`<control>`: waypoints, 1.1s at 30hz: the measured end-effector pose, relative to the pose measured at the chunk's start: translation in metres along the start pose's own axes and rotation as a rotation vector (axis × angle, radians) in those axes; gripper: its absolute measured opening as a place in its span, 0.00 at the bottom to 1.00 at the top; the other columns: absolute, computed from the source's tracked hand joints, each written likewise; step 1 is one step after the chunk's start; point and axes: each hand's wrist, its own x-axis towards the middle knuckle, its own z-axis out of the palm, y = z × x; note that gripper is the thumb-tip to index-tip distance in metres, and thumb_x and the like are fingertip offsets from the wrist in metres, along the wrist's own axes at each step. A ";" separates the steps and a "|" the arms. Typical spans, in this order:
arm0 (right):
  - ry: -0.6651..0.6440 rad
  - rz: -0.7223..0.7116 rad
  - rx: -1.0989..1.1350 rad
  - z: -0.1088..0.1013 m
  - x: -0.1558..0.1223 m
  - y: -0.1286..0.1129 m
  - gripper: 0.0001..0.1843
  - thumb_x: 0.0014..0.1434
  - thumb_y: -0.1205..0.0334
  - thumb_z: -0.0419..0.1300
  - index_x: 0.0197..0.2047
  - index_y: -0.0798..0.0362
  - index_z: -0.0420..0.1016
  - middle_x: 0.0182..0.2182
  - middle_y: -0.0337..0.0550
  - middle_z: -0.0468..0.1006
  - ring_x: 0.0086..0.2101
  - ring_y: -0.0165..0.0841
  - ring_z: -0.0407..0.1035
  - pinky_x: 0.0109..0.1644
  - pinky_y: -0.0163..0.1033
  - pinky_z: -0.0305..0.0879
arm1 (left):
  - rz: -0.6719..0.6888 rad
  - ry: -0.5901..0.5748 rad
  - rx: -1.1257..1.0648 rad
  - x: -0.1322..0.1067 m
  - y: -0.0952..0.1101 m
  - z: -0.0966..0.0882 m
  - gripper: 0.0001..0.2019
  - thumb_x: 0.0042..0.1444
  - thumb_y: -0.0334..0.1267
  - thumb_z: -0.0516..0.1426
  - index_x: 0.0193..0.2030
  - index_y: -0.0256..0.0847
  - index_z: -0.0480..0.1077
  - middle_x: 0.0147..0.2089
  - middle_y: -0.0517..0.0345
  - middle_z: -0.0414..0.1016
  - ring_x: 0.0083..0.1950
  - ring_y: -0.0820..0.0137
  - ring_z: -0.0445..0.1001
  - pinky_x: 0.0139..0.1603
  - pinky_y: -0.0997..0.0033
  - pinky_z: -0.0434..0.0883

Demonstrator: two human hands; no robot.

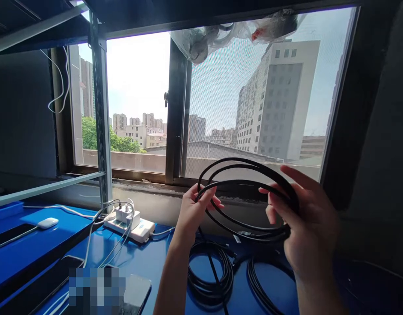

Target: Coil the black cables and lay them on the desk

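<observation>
A black cable coil (244, 175) is held up in front of the window, a few loops wide. My left hand (194, 210) pinches the coil's left side with closed fingers. My right hand (303, 223) wraps round its right side, fingers closed over the loops. Below them on the blue table (155, 258) lie two more black cable coils, one (210, 280) under my left forearm and another (263, 280) partly hidden under my right wrist.
A white power strip (131, 224) with plugged chargers and white cords sits at the table's back left. A white mouse (47, 222) lies on the left blue shelf. A phone (136, 291) rests near the front. Metal rack posts (101, 118) stand left; the window sill (149, 183) is behind.
</observation>
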 end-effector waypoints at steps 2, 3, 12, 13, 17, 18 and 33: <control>-0.017 0.000 -0.133 0.000 0.001 0.003 0.18 0.51 0.60 0.63 0.47 0.44 0.75 0.29 0.36 0.77 0.21 0.25 0.64 0.20 0.31 0.62 | 0.010 0.029 -0.003 -0.001 0.002 -0.002 0.20 0.40 0.53 0.63 0.20 0.40 0.61 0.15 0.67 0.62 0.17 0.77 0.65 0.23 0.76 0.64; -0.028 0.003 -0.203 0.000 0.001 0.004 0.19 0.51 0.57 0.63 0.48 0.45 0.75 0.30 0.37 0.76 0.23 0.27 0.66 0.22 0.32 0.64 | 0.022 0.048 0.002 -0.001 0.003 -0.003 0.20 0.40 0.52 0.62 0.18 0.41 0.59 0.12 0.70 0.57 0.14 0.79 0.60 0.19 0.78 0.60; -0.234 0.046 -0.553 0.001 0.001 0.007 0.34 0.44 0.44 0.65 0.54 0.46 0.71 0.36 0.44 0.79 0.33 0.38 0.74 0.35 0.44 0.72 | 0.104 0.211 0.348 -0.008 0.014 -0.003 0.17 0.43 0.47 0.53 0.13 0.44 0.52 0.08 0.66 0.53 0.10 0.78 0.54 0.15 0.77 0.50; -0.283 0.071 -0.536 0.002 0.001 0.006 0.32 0.44 0.43 0.65 0.52 0.47 0.73 0.34 0.44 0.79 0.31 0.36 0.73 0.34 0.44 0.73 | 0.115 0.226 0.386 -0.010 0.015 -0.002 0.16 0.44 0.46 0.52 0.13 0.43 0.52 0.09 0.66 0.52 0.11 0.77 0.54 0.16 0.76 0.50; -0.420 0.177 -0.382 0.005 -0.001 0.000 0.30 0.45 0.41 0.65 0.47 0.51 0.77 0.23 0.39 0.74 0.19 0.28 0.65 0.21 0.34 0.66 | 0.211 0.350 0.603 -0.015 0.021 0.004 0.17 0.46 0.44 0.51 0.12 0.42 0.52 0.13 0.65 0.49 0.19 0.77 0.49 0.22 0.75 0.49; -0.432 0.177 -0.338 0.006 -0.002 -0.001 0.30 0.46 0.41 0.65 0.48 0.50 0.77 0.21 0.37 0.72 0.17 0.27 0.62 0.19 0.32 0.63 | 0.212 0.363 0.663 -0.016 0.022 0.006 0.18 0.47 0.44 0.51 0.12 0.41 0.52 0.14 0.65 0.49 0.21 0.76 0.49 0.23 0.74 0.49; -0.347 -0.058 -0.470 0.000 -0.001 -0.005 0.11 0.50 0.53 0.65 0.38 0.42 0.84 0.29 0.38 0.82 0.22 0.31 0.73 0.22 0.31 0.65 | 0.043 0.204 0.564 -0.009 -0.001 0.020 0.17 0.49 0.44 0.53 0.14 0.43 0.58 0.13 0.63 0.60 0.19 0.73 0.59 0.24 0.75 0.55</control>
